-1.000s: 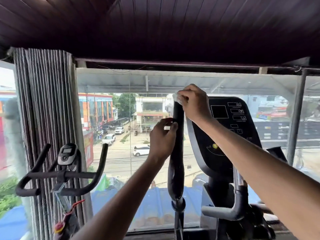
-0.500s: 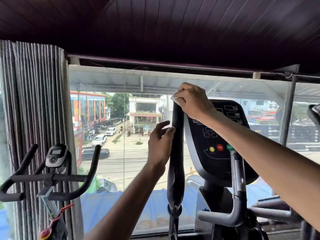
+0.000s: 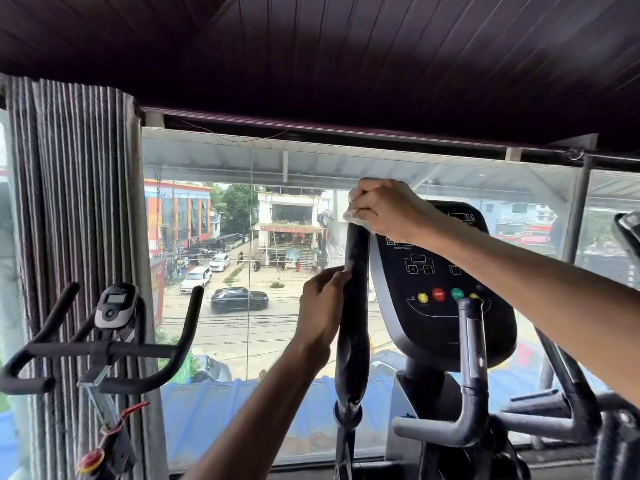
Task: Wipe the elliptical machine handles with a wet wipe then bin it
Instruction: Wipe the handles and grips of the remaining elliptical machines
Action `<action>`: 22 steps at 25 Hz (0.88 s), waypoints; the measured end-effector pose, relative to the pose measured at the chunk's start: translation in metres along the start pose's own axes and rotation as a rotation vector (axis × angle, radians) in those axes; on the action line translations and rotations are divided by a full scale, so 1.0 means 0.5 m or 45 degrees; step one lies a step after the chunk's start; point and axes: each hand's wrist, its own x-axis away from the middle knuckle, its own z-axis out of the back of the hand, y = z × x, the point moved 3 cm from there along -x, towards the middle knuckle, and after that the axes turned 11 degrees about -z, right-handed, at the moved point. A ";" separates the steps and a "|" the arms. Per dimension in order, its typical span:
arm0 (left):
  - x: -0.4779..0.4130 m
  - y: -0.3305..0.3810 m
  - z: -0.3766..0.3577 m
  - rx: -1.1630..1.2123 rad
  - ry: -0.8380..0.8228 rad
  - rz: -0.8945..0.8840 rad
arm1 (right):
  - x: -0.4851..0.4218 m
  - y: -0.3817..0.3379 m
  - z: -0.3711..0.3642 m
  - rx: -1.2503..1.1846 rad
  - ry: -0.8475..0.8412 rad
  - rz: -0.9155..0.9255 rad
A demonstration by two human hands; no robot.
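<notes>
The elliptical's left handle (image 3: 351, 341), a black padded upright bar, stands in the middle of the view. My right hand (image 3: 384, 206) is closed over its top end, with a white wet wipe (image 3: 350, 216) showing under the fingers. My left hand (image 3: 320, 306) rests against the handle's left side lower down, fingertips pinching the padding. The console (image 3: 436, 292) with coloured buttons sits just right of the handle. The right handle (image 3: 628, 233) shows only at the right edge.
A grey fixed grip bar (image 3: 467, 375) rises below the console. An exercise bike's black handlebars and display (image 3: 114, 306) stand at the left, beside a striped curtain (image 3: 76, 237). A large window (image 3: 242, 237) faces a street.
My left hand's fingers have closed in against the handle's side. My right hand stays on the top with the wipe. The view has shifted slightly.
</notes>
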 end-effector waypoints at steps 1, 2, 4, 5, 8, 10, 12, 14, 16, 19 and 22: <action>0.003 0.000 0.001 -0.002 -0.002 -0.002 | 0.014 -0.003 -0.005 -0.027 0.012 0.018; 0.004 0.000 0.002 -0.009 -0.002 -0.006 | 0.030 -0.009 -0.012 -0.047 -0.019 0.072; 0.008 0.000 0.003 -0.027 -0.003 -0.016 | 0.057 -0.020 -0.020 -0.044 -0.102 0.197; 0.009 0.000 0.003 -0.036 0.006 -0.016 | 0.062 -0.021 -0.021 -0.027 -0.090 0.232; 0.011 0.000 0.000 -0.052 0.022 -0.017 | 0.035 0.004 -0.021 0.030 0.117 0.151; 0.013 0.002 -0.001 -0.045 0.034 -0.026 | 0.006 0.019 -0.025 0.073 0.196 0.024; 0.015 0.003 -0.002 -0.039 0.028 -0.030 | -0.019 0.030 -0.025 0.103 0.249 -0.053; 0.016 0.003 -0.002 -0.025 0.022 -0.023 | -0.038 0.035 -0.020 0.096 0.206 -0.051; 0.016 0.004 -0.002 -0.011 0.015 -0.019 | -0.057 0.034 -0.009 0.113 0.155 -0.029; 0.020 0.007 -0.005 0.001 0.020 -0.012 | -0.078 0.041 0.009 0.068 0.087 -0.103; 0.024 0.009 -0.003 -0.014 0.032 -0.011 | -0.070 0.020 -0.002 0.091 -0.039 -0.052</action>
